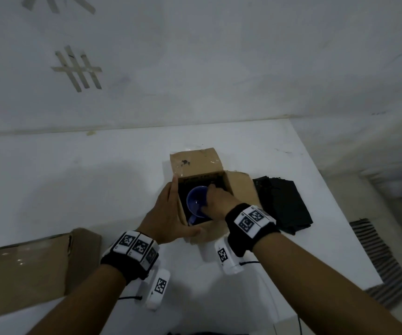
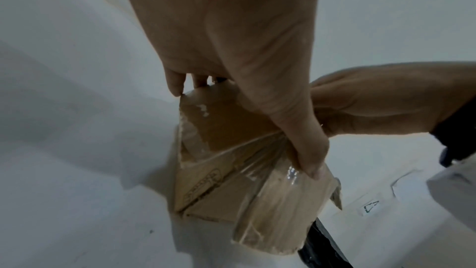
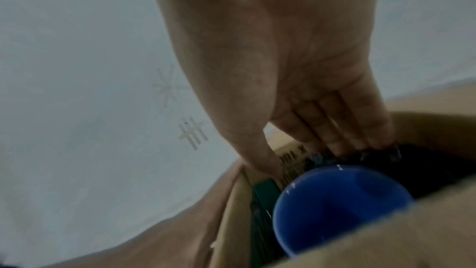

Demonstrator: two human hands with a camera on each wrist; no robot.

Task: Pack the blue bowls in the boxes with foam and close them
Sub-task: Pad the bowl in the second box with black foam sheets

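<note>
Our blue cup (image 1: 196,201) sits down in the open box (image 1: 237,183). Our left hand (image 1: 168,213) grips the box wall at 8 o'clock. Our right hand (image 1: 219,198) pokes straight fingers in at the cup's 2 o'clock. The cup looks hard, slippery and easy to break, so we should hold its rim gently.

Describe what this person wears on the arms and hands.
The left hand and right hand are bare, no sleeves. Each wrist has a black band, left band, right band, topped with white blocks bearing black square codes. A white pod with a code hangs under each, trailing a thin black cable.
</note>
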